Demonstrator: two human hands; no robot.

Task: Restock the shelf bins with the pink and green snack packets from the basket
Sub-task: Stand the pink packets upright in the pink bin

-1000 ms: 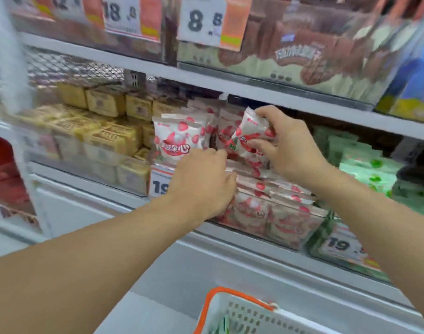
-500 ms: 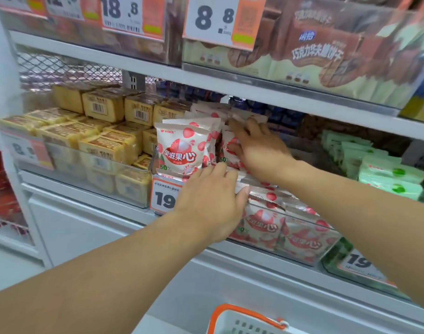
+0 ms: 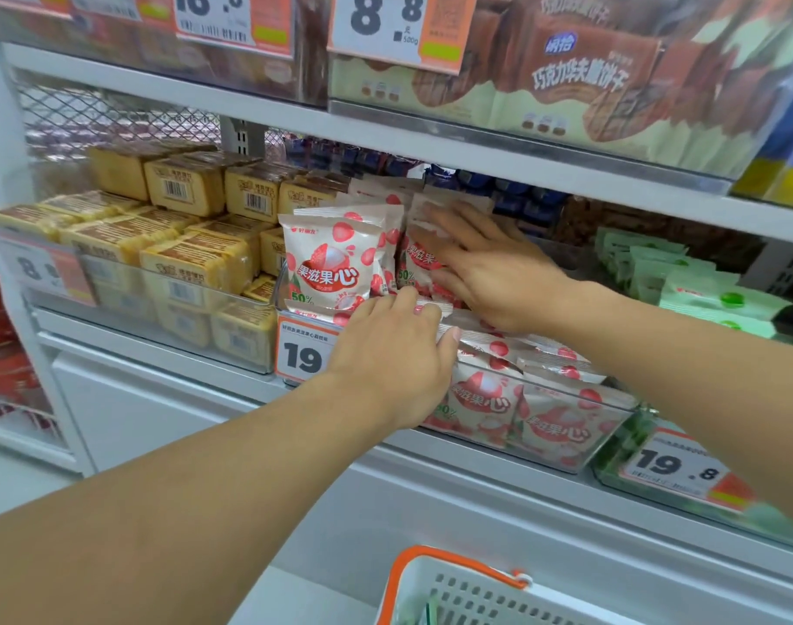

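Observation:
Pink snack packets (image 3: 331,263) stand upright in a clear shelf bin (image 3: 566,462) on the middle shelf, with more lying flat at its front. My right hand (image 3: 480,268) lies flat with straight fingers against an upright pink packet (image 3: 419,259) deeper in the bin. My left hand (image 3: 394,358) rests on the flat packets at the bin's front edge, fingers bent over them and the thumb alongside. Green snack packets (image 3: 701,290) fill the bin to the right. The white basket (image 3: 458,593) with an orange rim shows at the bottom edge.
Yellow cracker packs (image 3: 182,245) fill the clear bin to the left. Price tags (image 3: 302,349) hang on the bin fronts. The upper shelf (image 3: 385,133) holds brown biscuit bags (image 3: 579,78) close above my hands. A white cabinet front (image 3: 169,412) lies below.
My right hand held a pink packet above the bin, then set it among the upright ones and now presses flat on it. My left hand stayed on the front packets.

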